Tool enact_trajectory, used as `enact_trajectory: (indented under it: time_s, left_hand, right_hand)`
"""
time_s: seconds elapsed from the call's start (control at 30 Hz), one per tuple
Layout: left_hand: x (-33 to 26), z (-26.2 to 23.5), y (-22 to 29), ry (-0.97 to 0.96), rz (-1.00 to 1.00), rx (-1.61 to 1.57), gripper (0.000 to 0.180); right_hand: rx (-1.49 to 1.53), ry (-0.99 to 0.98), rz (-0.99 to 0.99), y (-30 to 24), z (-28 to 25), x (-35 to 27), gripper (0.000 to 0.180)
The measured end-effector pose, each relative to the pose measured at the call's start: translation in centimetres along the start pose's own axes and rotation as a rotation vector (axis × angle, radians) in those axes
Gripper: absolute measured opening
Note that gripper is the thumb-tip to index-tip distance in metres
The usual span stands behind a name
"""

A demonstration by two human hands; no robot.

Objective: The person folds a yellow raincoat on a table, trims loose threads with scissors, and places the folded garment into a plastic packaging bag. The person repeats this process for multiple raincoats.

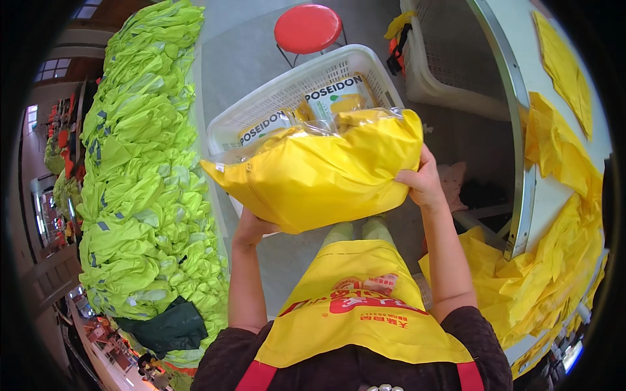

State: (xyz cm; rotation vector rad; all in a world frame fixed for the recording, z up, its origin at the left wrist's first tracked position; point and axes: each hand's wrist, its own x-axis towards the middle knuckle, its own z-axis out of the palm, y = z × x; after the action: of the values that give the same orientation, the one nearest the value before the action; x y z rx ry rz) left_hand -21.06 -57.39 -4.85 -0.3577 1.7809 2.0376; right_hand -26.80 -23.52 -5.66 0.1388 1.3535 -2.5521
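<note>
I hold a bulging yellow fabric pouch (326, 171) with a zipper near its left end, in front of me at waist height. My left hand (253, 228) supports its lower left edge from below, with most of the fingers hidden under it. At the right end my right hand (422, 180) grips the fabric, thumb on the near face. Clear plastic shows along the pouch's top edge. Just beyond it is a white slatted plastic basket (228, 122) holding printed clear packages (336, 94) with yellow contents.
A long heap of lime-green garments (140, 176) lies on the left, with a dark green cloth (173, 326) on it. A red round stool (308, 29) stands beyond the basket. To the right, yellow fabric (541, 260) covers a metal-edged table (521, 130), near another white crate (450, 72).
</note>
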Motion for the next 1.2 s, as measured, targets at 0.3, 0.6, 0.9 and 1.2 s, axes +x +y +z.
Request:
enact_trajectory:
  time_s: [0.3, 0.6, 0.9, 1.2]
  left_hand:
    - [-0.6, 5.3, 4.7, -0.156, 0.232, 0.136, 0.076]
    - [-2.6, 10.7, 6.3, -0.205, 0.279, 0.386, 0.053]
    - [-4.8, 18.7, 5.7, -0.660, -0.004, -0.112, 0.079]
    - [-7.0, 38.7, 2.4, -0.931, -0.206, -0.199, 0.067]
  right_hand:
    - [0.035, 0.117, -0.096, -3.7, -3.3, -4.8, 0.072]
    - [-0.166, 0.108, -0.419, -14.6, -0.8, -14.1, 0.079]
    - [-0.824, 0.402, -0.372, -21.1, -0.5, -30.2, 0.061]
    - [-0.961, 1.674, -0.310, -27.0, -29.5, -55.8, 0.062]
